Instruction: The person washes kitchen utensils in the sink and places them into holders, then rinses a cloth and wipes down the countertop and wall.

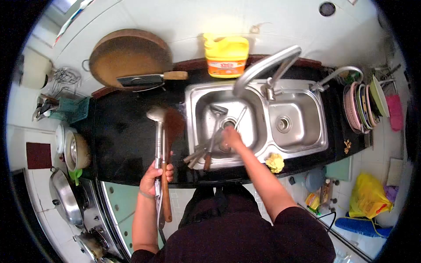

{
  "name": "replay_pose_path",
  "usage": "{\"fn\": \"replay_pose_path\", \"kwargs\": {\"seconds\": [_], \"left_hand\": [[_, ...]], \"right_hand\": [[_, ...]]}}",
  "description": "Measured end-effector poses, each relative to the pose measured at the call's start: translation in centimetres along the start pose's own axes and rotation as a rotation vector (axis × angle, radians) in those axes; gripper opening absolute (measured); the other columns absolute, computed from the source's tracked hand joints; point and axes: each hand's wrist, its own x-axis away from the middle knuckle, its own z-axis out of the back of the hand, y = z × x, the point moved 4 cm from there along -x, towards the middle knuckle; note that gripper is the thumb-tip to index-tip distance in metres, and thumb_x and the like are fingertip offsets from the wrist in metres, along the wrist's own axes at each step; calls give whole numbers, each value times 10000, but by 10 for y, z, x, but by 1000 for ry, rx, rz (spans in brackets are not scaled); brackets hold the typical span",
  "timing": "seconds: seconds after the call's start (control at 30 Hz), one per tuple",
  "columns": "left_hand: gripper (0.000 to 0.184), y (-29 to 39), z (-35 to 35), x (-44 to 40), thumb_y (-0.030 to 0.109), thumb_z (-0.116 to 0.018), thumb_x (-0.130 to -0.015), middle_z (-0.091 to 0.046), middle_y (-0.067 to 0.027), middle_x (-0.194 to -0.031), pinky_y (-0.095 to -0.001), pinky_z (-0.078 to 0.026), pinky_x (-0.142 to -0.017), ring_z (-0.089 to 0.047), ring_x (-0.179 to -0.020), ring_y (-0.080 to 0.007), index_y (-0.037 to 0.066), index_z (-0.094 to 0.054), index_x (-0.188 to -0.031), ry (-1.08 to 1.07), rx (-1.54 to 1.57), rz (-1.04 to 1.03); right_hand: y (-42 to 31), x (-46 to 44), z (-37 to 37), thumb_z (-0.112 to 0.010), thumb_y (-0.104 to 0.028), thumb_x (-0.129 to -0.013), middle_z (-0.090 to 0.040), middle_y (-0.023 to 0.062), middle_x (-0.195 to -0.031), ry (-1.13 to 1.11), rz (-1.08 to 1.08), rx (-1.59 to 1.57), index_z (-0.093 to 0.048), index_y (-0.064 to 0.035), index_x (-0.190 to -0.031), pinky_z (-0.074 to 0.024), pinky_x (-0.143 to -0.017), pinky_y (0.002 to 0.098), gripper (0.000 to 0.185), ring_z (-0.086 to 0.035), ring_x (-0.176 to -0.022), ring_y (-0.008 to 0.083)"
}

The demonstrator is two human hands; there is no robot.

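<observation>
My left hand is closed round a bundle of long-handled utensils over the dark counter, left of the sink. A round metal ladle head and a brown wooden-looking spatula head point away from me. My right hand reaches into the left basin near its drain and is blurred, so its fingers and anything in them cannot be made out. Several utensils lie beside it, some leaning on the basin's near left edge. A metal utensil lies deeper in the basin.
A curved faucet arches over the left basin. Behind stand a yellow jug, a round board and a cleaver. A yellow sponge sits on the front edge. Plates stand in a rack at right; a teal basket is left.
</observation>
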Motion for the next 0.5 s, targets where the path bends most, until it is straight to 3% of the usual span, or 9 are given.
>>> {"fn": "replay_pose_path", "kwargs": {"seconds": [0.03,0.07,0.1,0.17,0.23,0.27,0.3,0.43,0.5], "left_hand": [[706,4,3,5,21,-599,-683,-485,-101,-889,-302,-477,-662,-512,-745,-173,19,-283,-1315,-5,-8,14],[698,6,8,11,15,-596,-684,-488,-102,-892,-304,-478,-668,-514,-746,-173,18,-290,-1311,-13,12,24],[689,8,15,15,10,-593,-685,-492,-103,-896,-305,-479,-673,-516,-748,-173,18,-298,-1308,-20,33,34],[674,18,28,27,2,-583,-691,-505,-112,-901,-311,-484,-685,-529,-758,-177,28,-311,-1307,-18,28,44],[660,31,41,41,6,-580,-693,-510,-115,-904,-314,-488,-694,-532,-763,-181,29,-324,-1301,-4,-8,41],[653,36,49,47,6,-579,-692,-511,-116,-907,-316,-489,-696,-534,-765,-184,28,-331,-1296,-12,-25,37],[647,43,57,52,6,-577,-691,-513,-117,-910,-318,-491,-697,-535,-767,-187,27,-338,-1292,-24,-43,33],[635,64,78,66,-4,-550,-682,-514,-132,-894,-329,-501,-667,-546,-746,-206,20,-346,-1283,6,-84,51],[629,69,91,66,12,-555,-669,-511,-133,-869,-331,-501,-648,-543,-722,-205,26,-359,-1266,28,-103,60]], "right_hand": [[-37,20,-12,-561,-308,-815,-588,203,-921,-75,-205,-8,-480,34,-1079,-510,-616,379,439,-619,-679,290],[-18,8,-46,-591,-305,-795,-572,235,-996,-5,-116,217,-434,68,-1135,-502,-662,396,529,-601,-835,340],[-42,19,-50,-581,-228,-788,-558,254,-1033,92,85,425,-437,78,-1122,-498,-687,401,474,-547,-962,391],[-13,-1,-79,-547,-142,-782,-588,233,-911,162,91,377,-487,79,-1004,-498,-587,420,319,-601,-791,362],[-7,-2,-62,-496,-65,-778,-562,159,-697,20,-215,-7,-509,48,-887,-445,-425,386,157,-566,-533,270],[-31,20,-44,-505,-70,-801,-460,71,-559,25,-302,-528,-503,18,-830,-335,-327,313,92,-422,-378,156],[-42,34,-28,-505,-70,-801,-460,71,-559,51,-301,-516,-503,18,-830,-335,-327,313,92,-422,-378,156],[-70,94,22,-470,-147,-892,-428,20,-585,50,-431,-991,-512,14,-1014,-302,-348,254,206,-357,-406,99],[-89,128,42,-553,-203,-855,-459,11,-576,-4,-320,-1131,-498,-6,-964,-345,-365,252,232,-407,-417,101]]}}
